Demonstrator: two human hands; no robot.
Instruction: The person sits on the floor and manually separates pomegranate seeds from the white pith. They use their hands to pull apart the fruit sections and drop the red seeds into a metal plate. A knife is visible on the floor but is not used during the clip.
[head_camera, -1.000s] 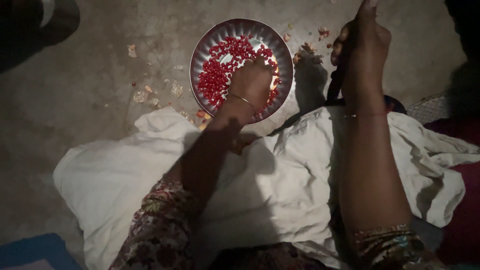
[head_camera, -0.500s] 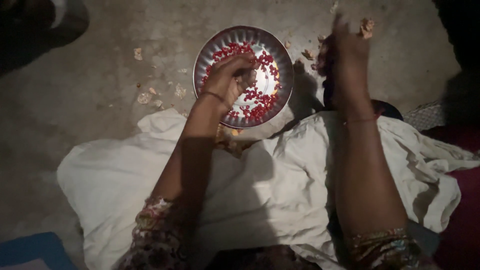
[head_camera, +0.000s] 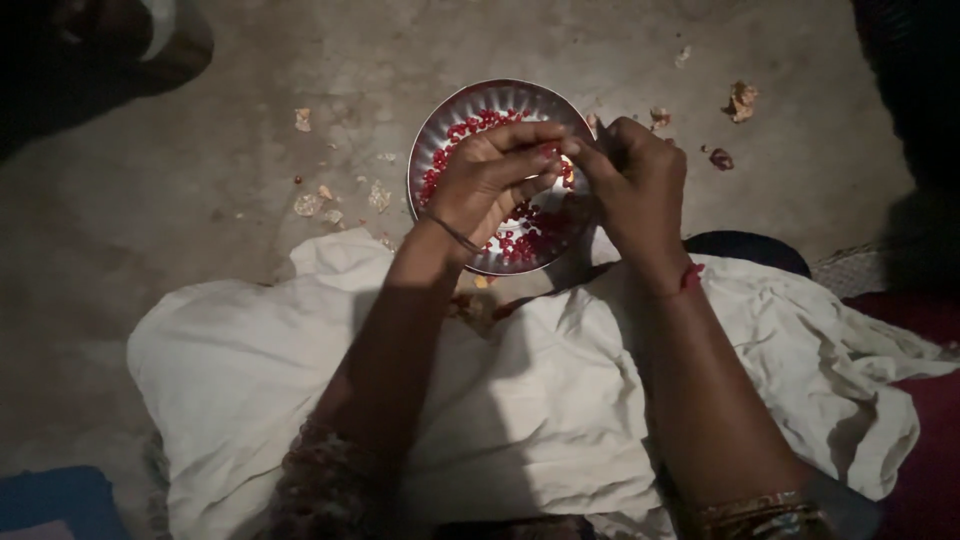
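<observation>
While both hands meet over the round fluted metal plate (head_camera: 440, 120) of red pomegranate seeds (head_camera: 520, 235), left hand (head_camera: 490, 180) and right hand (head_camera: 635, 180) touch fingertips, fingers pinched together; what they pinch is hidden.

Red seeds (head_camera: 520, 238) in steel plate (head_camera: 440, 120)

floor (head_camera: 200, 230): we see bare grey concrete, dimly lit, darker toward the edges.
plate (head_camera: 432, 125): a round fluted metal plate rests on the floor at the far middle, holding red seeds (head_camera: 520, 240).
peel scraps (head_camera: 320, 200): small pale bits lie left of the plate; more scraps (head_camera: 741, 99) sit far right.
white cloth (head_camera: 560, 380): it spreads over the near floor.
</observation>
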